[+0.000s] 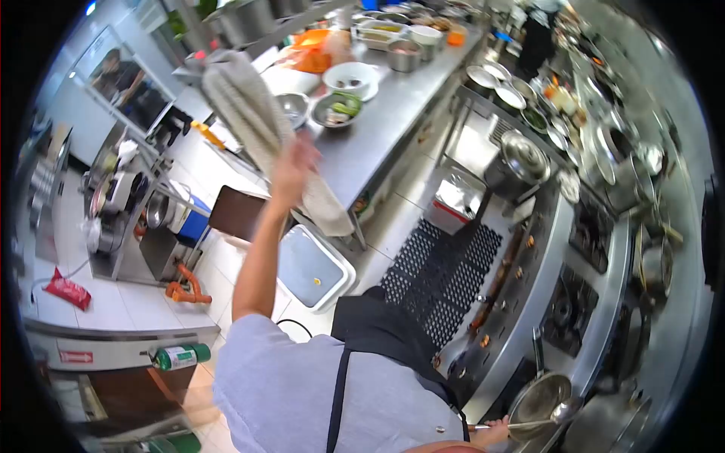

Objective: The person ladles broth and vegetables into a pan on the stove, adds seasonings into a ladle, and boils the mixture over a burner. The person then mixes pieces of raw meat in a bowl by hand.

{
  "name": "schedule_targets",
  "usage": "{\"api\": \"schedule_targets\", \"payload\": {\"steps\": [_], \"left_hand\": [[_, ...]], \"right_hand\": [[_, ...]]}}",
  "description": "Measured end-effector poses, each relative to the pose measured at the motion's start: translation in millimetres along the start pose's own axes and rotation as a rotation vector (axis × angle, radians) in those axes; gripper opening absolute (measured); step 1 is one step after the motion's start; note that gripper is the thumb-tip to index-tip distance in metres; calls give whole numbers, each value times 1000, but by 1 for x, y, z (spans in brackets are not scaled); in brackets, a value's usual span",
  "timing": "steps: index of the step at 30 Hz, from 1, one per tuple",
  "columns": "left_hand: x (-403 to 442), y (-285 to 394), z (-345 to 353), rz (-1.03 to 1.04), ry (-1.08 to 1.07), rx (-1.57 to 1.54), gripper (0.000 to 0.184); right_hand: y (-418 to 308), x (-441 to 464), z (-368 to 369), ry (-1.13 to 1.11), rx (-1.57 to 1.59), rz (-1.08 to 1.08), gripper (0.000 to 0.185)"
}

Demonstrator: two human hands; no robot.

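My left hand (297,167) is stretched out to a long beige cloth (249,106) that lies along the end of the steel table (385,128). It overlaps the cloth and is smeared by motion, so its grip is unclear. At the lower right, my right hand (495,432) is closed around the handle of a ladle (566,410). The ladle reaches across a round metal strainer or pan (540,399) beside the stove. Metal bowls, one with green vegetables (346,104), stand near my left hand.
Stove burners (568,308) line the right side. A large lidded pot (521,162) and a metal container (458,198) stand ahead. A black perforated mat (445,264) and a white-rimmed tub (313,268) are on the floor. Other people (121,83) stand farther off.
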State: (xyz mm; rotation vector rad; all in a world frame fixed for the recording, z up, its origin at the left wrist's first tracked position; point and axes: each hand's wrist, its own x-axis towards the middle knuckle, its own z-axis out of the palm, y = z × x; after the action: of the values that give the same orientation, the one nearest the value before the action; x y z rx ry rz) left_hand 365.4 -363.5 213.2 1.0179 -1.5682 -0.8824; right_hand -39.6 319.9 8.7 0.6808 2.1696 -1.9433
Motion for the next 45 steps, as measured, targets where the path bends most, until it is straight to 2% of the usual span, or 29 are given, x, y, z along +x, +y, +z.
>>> {"api": "schedule_targets", "payload": {"steps": [1, 2, 3, 4, 5, 6, 8, 9, 11, 13, 14, 15, 17, 18, 20, 21, 22, 23, 24, 25, 26, 27, 28, 31, 34, 37, 39, 41, 45], "left_hand": [[41, -8, -61, 313, 216, 257, 17], [64, 52, -90, 307, 440, 220, 15], [100, 69, -122, 453, 707, 144, 14], [133, 79, -159, 511, 836, 424, 19], [169, 80, -191, 489, 810, 617, 22], [208, 75, -220, 466, 772, 805, 26], [283, 43, -267, 351, 401, 1091, 32], [298, 37, -273, 349, 357, 1084, 32], [324, 28, -273, 541, -310, 2132, 35], [396, -48, -341, 919, -194, 1797, 37], [402, -43, -351, 1138, -164, 1601, 37], [386, -51, -365, 771, -271, 1376, 36], [257, 47, -294, 123, -173, 777, 34], [222, 57, -310, 10, -165, 844, 44], [104, 78, -283, -143, 198, 505, 65], [60, 60, -275, -170, 249, 401, 64], [29, 37, -253, -241, 202, 298, 64], [-16, 10, -236, -371, 146, 187, 64], [-56, -18, -212, -542, 37, 96, 63], [-91, -42, -188, -723, -101, 31, 63], [-122, -61, -165, -898, -265, -7, 63], [-145, -74, -142, -1041, -444, -16, 63], [-159, -83, -118, -1121, -634, -8, 63], [-175, -86, -6, -1102, -1197, -10, 64], [-211, -64, 137, -856, -1672, -163, 64], [-262, -9, 259, -641, -2086, 42, 62], [-303, 6, 323, -572, -2161, 71, 61], [-347, 16, 379, -642, -2085, 74, 59], [-419, 42, 463, -747, -2135, 31, 54]], "right_hand": [[-3, 2, 19, -24, 2, -117, 14], [-12, -8, 36, -38, 4, -232, 14], [-21, -19, 51, -44, 8, -347, 15], [-26, -30, 64, -46, 13, -459, 16], [-29, -40, 72, -42, 15, -571, 17], [-25, -34, 78, -153, 29, -854, 26], [-69, -69, 121, 154, 203, -278, 31], [-68, -57, 117, 117, 304, -154, 39], [-70, -51, 114, 47, 349, -107, 41], [-83, -75, 126, 85, 357, -79, 42], [-84, -74, 120, 17, 409, -11, 42], [-82, -73, 115, 38, 412, 6, 43], [-85, -87, 109, 69, 381, -52, 42], [-87, -91, 101, 65, 386, -36, 42], [-68, -72, 71, -115, 442, -53, 36], [-68, -77, 68, -35, 357, 8, 25], [-71, -93, 76, 43, 357, 34, 13], [-55, -84, 59, -73, 522, 38, 8], [-45, -84, 59, 0, 399, -63, 7], [-72, -103, 79, 171, 497, 73, 7], [-67, -99, 69, 89, 547, 46, 6], [-76, -106, 77, 126, 534, 14, 20], [-79, -111, 77, 147, 567, -21, 19], [-79, -110, 64, 144, 592, 6, 16], [-84, -121, 43, 165, 544, -1, 17], [-65, -133, 13, 219, 323, -96, 15], [-54, -150, -5, 233, 271, -124, 11], [-49, -171, -21, 260, 172, -75, 10], [-33, -206, -50, 285, 88, -27, 11]]}}
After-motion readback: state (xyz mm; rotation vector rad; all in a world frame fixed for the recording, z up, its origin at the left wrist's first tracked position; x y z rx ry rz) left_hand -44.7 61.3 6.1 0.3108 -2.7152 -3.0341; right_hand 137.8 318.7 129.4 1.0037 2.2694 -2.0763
